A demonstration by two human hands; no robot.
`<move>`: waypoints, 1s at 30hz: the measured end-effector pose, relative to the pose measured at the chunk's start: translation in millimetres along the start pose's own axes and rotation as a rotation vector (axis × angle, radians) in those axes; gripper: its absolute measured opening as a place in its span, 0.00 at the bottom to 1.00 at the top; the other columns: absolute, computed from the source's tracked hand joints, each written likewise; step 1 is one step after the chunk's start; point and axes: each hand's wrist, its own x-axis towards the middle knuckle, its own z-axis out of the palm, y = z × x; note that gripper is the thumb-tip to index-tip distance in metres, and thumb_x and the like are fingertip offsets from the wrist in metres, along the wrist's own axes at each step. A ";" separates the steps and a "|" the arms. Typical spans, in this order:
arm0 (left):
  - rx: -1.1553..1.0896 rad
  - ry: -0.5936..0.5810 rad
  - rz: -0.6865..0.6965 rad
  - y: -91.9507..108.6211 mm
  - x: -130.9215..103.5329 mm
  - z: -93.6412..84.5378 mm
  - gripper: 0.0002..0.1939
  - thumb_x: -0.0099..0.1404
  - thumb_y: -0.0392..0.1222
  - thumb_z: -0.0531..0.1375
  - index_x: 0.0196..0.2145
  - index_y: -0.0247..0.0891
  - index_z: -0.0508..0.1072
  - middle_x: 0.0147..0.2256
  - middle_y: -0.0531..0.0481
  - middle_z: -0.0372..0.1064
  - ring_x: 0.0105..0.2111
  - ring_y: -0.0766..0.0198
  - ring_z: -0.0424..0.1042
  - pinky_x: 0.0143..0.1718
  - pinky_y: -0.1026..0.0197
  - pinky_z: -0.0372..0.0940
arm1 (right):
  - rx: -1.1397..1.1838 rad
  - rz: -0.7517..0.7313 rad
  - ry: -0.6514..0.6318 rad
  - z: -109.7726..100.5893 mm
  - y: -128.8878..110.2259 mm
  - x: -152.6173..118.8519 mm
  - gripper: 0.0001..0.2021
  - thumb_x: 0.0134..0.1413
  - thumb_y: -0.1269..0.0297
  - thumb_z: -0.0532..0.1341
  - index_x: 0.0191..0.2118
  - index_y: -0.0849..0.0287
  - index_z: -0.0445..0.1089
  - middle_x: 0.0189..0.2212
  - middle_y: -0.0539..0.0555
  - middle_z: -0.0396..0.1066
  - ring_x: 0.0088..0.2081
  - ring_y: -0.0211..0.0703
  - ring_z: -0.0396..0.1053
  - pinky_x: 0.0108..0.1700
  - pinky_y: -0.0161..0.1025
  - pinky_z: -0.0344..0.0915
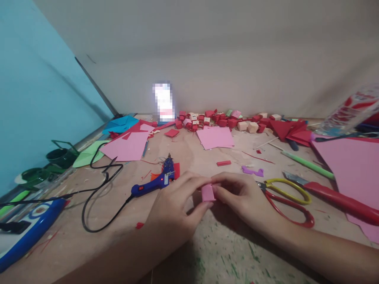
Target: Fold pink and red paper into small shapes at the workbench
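Thumb and forefinger of the left hand (177,205) are clamped on a small folded pink piece (207,193), and the fingers of the right hand (241,193) pinch its right edge. The piece sits just above the counter (185,152); take it as the centre of the clock, with twelve toward the back wall.

The counter is a tan, scuffed surface, littered with scraps; toward six o'clock it turns greyer and carries green smears. At nine to ten o'clock, just beside the left hand, lies a blue glue gun (154,185) with a red light showing, its black cord (84,213) looping over the surface. A red strip (224,163) lies at one, a purple piece (253,171) at two. At three are scissors (288,191) with one yellow and one red handle loop, then a red-handled knife (340,201) resting partly on a large pink sheet (352,169).

Farther out, pink sheets (215,138) lie at twelve, with a row of small paper cubes (232,123) behind them. At eleven a lit screen (164,100), blurred, stands against the pale grey wall (207,51). A blue wall (32,51) rises at ten.
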 end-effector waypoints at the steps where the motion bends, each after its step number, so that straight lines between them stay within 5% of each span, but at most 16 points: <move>1: -0.008 -0.002 -0.025 0.3 1.3 -1.0 0.18 0.63 0.30 0.66 0.49 0.43 0.75 0.43 0.51 0.75 0.44 0.62 0.76 0.46 0.60 0.69 | 0.011 -0.008 0.008 -0.5 -0.6 0.3 0.08 0.57 0.63 0.64 0.38 0.60 0.80 0.31 0.52 0.79 0.30 0.40 0.72 0.33 0.35 0.67; 7: -0.114 0.031 -0.101 -0.4 5.9 -2.7 0.15 0.61 0.27 0.65 0.44 0.41 0.77 0.42 0.50 0.75 0.41 0.63 0.76 0.42 0.62 0.71 | 0.005 -0.035 0.060 -3.2 0.6 3.4 0.07 0.56 0.62 0.67 0.40 0.57 0.79 0.36 0.53 0.80 0.38 0.43 0.76 0.41 0.37 0.70; 17: -0.125 0.083 -0.070 0.5 2.9 0.7 0.15 0.59 0.25 0.67 0.40 0.40 0.75 0.38 0.54 0.75 0.37 0.66 0.74 0.41 0.65 0.69 | 0.143 0.021 -0.070 0.6 -2.2 0.2 0.08 0.59 0.60 0.67 0.39 0.60 0.78 0.31 0.51 0.77 0.30 0.36 0.70 0.33 0.32 0.66; 30: -0.067 0.069 -0.086 -3.3 4.0 0.8 0.14 0.62 0.30 0.66 0.45 0.41 0.76 0.42 0.50 0.77 0.40 0.61 0.75 0.44 0.59 0.71 | 0.081 -0.021 -0.017 -0.1 -4.0 -0.5 0.09 0.58 0.59 0.67 0.41 0.59 0.79 0.33 0.53 0.78 0.31 0.39 0.73 0.32 0.34 0.68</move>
